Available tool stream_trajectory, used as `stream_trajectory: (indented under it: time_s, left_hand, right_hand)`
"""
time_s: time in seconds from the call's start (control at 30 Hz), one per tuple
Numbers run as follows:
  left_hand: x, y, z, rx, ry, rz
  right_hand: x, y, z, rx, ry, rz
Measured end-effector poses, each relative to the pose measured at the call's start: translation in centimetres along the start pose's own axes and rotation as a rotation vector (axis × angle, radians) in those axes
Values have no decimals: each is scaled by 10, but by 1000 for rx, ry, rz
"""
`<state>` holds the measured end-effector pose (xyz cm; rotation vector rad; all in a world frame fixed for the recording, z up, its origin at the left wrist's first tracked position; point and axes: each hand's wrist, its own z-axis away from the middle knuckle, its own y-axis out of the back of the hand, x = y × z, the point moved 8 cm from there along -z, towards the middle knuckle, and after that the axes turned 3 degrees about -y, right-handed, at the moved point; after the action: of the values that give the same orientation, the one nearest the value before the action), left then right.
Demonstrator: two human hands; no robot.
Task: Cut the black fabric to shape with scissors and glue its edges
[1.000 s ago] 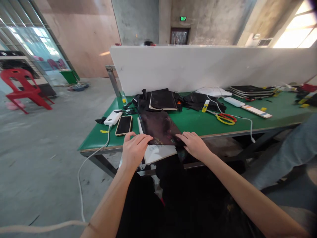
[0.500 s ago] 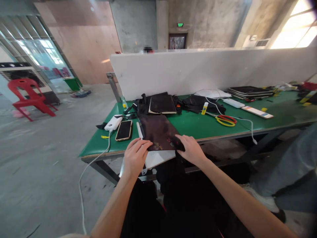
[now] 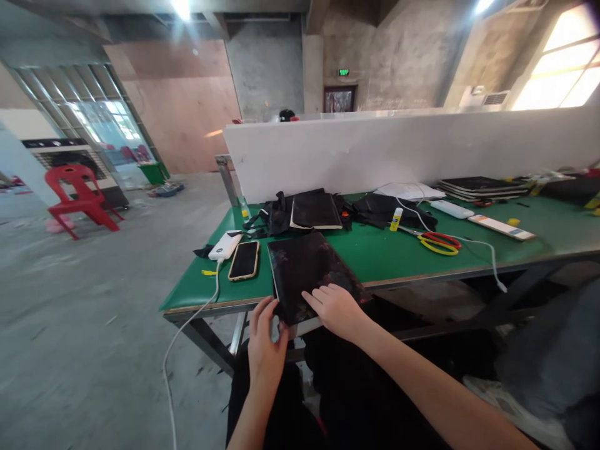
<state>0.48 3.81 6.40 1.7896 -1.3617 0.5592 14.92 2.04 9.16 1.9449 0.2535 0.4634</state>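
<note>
A book with a dark, faintly flowered cover (image 3: pixel 304 262) lies at the front edge of the green table, its near end jutting past the edge. White pages show along its near side. At its near left corner, my left hand (image 3: pixel 266 340) grips the book, fingers at the left side and thumb at the near edge. My right hand (image 3: pixel 340 309) rests on the cover near the front, index finger stretched out and the other fingers slightly bent. Nothing is held in it.
Left of the book lie a phone (image 3: pixel 244 260) and a white power bank (image 3: pixel 225 245) with a cable. Behind are a black notebook (image 3: pixel 315 210) and black cloth. To the right are a glue stick (image 3: pixel 396 219), scissors (image 3: pixel 439 244) and another phone (image 3: pixel 501 227). A person's leg (image 3: pixel 539 350) is at right.
The cover, lifted and bent before, now lies flat over the pages. My right hand has moved from its right edge onto its surface; my left hand has shifted down to the near left corner.
</note>
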Motion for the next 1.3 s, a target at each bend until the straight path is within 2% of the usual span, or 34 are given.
stream_trajectory:
  time_s: [0.07, 0.13, 0.2, 0.23, 0.3, 0.4, 0.47, 0.53, 0.63, 0.73, 0.93, 1.07, 1.3]
  left_hand:
    - [-16, 10, 9, 129, 260, 221]
    - [-33, 10, 20, 208, 530, 475]
    - [-43, 3, 27, 208, 715, 679]
    - [-44, 0, 28, 183, 760, 732]
    - [-44, 0, 23, 109, 755, 694]
    - [-36, 7, 5, 46, 608, 464]
    - [-31, 4, -7, 14, 565, 443]
    - [-30, -7, -17, 7, 610, 575]
    - [-33, -27, -25, 10, 757, 782]
    - [-35, -40, -27, -41, 848, 820]
    - [-36, -40, -25, -100, 870, 725]
    - [-34, -41, -23, -116, 895, 756]
    - [-28, -46, -24, -132, 948, 848]
  right_hand:
    - [0, -1, 1, 18, -4, 9]
    - [0, 0, 2, 39, -8, 19]
    - [1, 2, 2, 55, -14, 22]
    - [1, 2, 2, 62, -19, 18]
    - [3, 3, 1, 75, -30, 8]
    - [4, 5, 1, 97, -41, 0]
    - [4, 7, 0, 107, -34, 2]
    - [3, 8, 0, 113, -22, 9]
    - [1, 10, 0, 118, -9, 26]
    - [0, 10, 0, 96, 12, 46]
    - [1, 22, -2, 47, -12, -65]
    - [-10, 34, -7, 37, 29, -156]
    - [-21, 27, -13, 134, 59, -3]
